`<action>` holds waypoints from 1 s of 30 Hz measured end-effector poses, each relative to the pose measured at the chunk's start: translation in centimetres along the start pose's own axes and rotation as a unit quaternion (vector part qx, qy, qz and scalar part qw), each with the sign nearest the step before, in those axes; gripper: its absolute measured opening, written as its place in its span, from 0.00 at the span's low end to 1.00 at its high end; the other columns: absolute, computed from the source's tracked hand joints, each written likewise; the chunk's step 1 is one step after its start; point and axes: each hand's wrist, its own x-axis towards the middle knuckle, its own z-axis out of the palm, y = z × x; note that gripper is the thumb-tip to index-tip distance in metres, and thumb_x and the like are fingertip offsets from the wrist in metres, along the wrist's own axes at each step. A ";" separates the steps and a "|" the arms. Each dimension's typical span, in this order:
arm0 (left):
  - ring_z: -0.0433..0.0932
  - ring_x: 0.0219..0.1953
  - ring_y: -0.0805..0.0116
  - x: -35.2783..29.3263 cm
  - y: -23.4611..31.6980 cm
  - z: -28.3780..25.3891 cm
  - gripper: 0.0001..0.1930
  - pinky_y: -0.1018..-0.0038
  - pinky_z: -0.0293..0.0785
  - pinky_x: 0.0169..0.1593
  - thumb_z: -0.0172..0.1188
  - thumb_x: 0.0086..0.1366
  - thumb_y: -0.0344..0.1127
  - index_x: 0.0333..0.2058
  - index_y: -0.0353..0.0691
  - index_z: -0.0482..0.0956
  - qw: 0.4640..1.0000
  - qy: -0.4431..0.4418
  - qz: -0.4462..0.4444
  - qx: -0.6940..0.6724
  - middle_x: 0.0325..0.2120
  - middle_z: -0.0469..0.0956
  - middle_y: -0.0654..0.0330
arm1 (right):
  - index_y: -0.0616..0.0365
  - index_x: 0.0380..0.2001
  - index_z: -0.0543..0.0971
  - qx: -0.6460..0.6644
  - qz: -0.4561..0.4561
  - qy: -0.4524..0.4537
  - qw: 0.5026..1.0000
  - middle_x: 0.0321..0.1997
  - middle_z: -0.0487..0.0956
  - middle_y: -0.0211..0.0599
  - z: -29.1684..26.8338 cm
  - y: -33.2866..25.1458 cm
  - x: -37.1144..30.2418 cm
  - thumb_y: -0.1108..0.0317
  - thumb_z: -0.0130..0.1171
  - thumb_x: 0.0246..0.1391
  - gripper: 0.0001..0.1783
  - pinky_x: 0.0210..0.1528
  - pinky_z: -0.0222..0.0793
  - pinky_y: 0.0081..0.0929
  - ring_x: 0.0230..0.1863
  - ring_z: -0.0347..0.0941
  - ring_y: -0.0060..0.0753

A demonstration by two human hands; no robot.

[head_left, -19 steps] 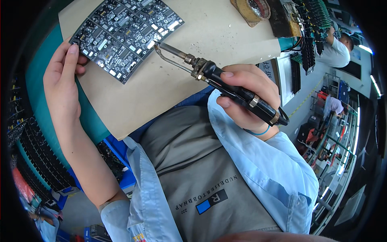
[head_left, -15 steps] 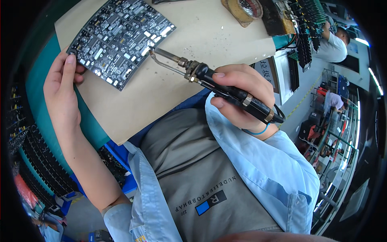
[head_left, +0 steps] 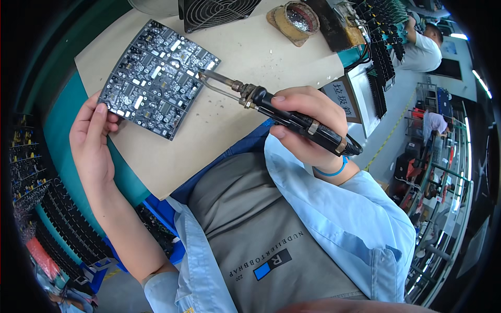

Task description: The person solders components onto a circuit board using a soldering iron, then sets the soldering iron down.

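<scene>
My left hand [head_left: 96, 130] pinches the lower-left corner of a dark printed circuit board [head_left: 156, 78], thumb on top. The board is a panel of repeated sections, thick with small parts and white blocks, and is tilted above the brown sheet. In my right hand [head_left: 313, 122] is a black-handled soldering iron [head_left: 276, 107], with a thin metal tube running beside its barrel toward the tip. The tip is at the board's right edge, near the right corner; whether it touches cannot be made out.
Brown sheet [head_left: 229, 125] covers the green bench top [head_left: 62, 130]. A black fan [head_left: 216, 13] and a round tin [head_left: 297, 21] in a worn holder stand at the back. Racks of boards [head_left: 68, 219] line the left. A person in white [head_left: 422, 52] is far right.
My view has shifted, bringing the black fan into sight. The board sits lower in view, and the iron's tip is nearer its right corner. Both hands keep their holds.
</scene>
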 end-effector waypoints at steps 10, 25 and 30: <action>0.71 0.33 0.84 -0.8 0.4 0.5 0.15 0.84 0.68 0.39 0.57 0.72 0.33 0.52 0.31 0.79 0.999 -0.045 0.007 -0.009 0.35 0.79 0.68 | 0.64 0.45 0.83 0.002 -0.008 0.049 0.999 0.39 0.84 0.46 0.0 1.1 -0.7 0.77 0.74 0.44 0.21 0.40 0.79 0.28 0.37 0.83 0.39; 0.71 0.35 0.84 -0.8 0.2 0.3 0.14 0.85 0.68 0.41 0.60 0.72 0.36 0.52 0.34 0.78 0.999 -0.027 0.026 0.007 0.34 0.78 0.69 | 0.67 0.47 0.79 -0.025 -0.054 0.001 0.998 0.38 0.82 0.50 1.8 2.5 -0.4 0.70 0.73 0.52 0.21 0.39 0.78 0.29 0.36 0.82 0.38; 0.70 0.34 0.85 -0.7 0.0 0.1 0.13 0.86 0.67 0.41 0.61 0.72 0.35 0.50 0.35 0.79 0.999 -0.004 0.024 0.023 0.33 0.77 0.69 | 0.64 0.45 0.82 -0.003 -0.026 0.015 1.000 0.39 0.83 0.47 2.3 2.3 -0.2 0.76 0.73 0.45 0.21 0.40 0.79 0.29 0.37 0.83 0.40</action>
